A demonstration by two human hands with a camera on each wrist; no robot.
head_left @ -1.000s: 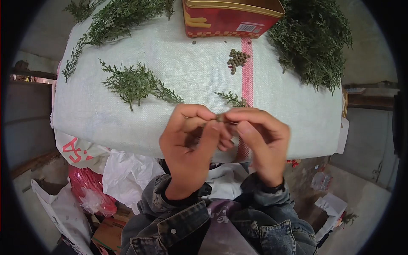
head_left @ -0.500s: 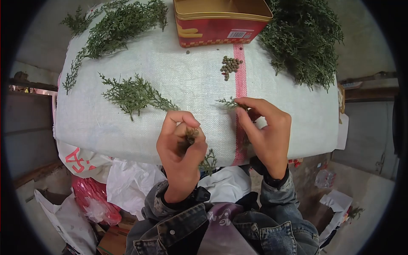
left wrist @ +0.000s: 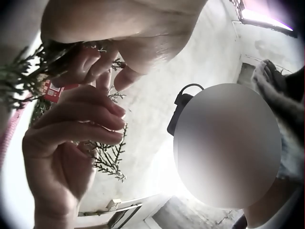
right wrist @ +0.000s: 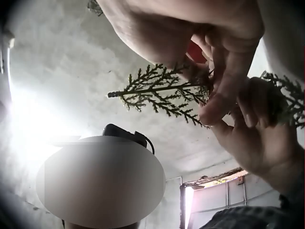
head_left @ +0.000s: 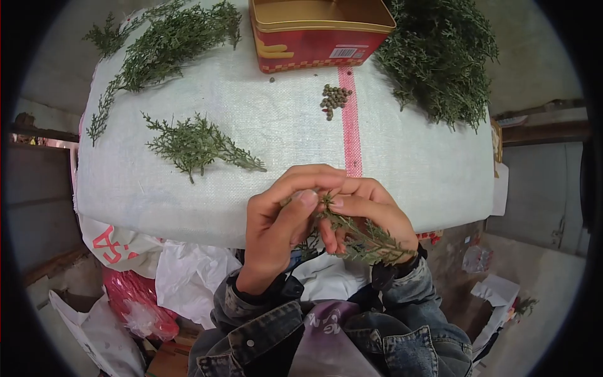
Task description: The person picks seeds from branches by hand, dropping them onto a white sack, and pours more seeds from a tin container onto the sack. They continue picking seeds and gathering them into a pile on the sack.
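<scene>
Close together over the front of the white woven sack (head_left: 207, 217), both hands work at green cypress sprigs. My right hand (head_left: 383, 204) pinches one cypress sprig (head_left: 370, 242), whose leafy length lies across the palm toward the wrist. In the right wrist view this sprig (right wrist: 157, 90) fans out from between thumb and fingers. My left hand (head_left: 273, 223) has its thumb and forefinger at the sprig's other end, fingers curled. A second sprig (left wrist: 19, 78) sticks out from the left hand's curled fingers in the left wrist view. What else the left palm holds is hidden.
A small pile of round brownish cones (head_left: 335, 100) lies by the pink stripe (head_left: 349, 141). Behind it stands an open red tin (head_left: 314, 50). Cypress branches lie at the far left (head_left: 182, 47), a bushy heap (head_left: 440, 69) at right, a cut sprig (head_left: 195, 147) nearer.
The right hand reached to the small sprig on the sack, picked it up and brought it to the left hand. Earlier both hands met at a small roundish cone.
</scene>
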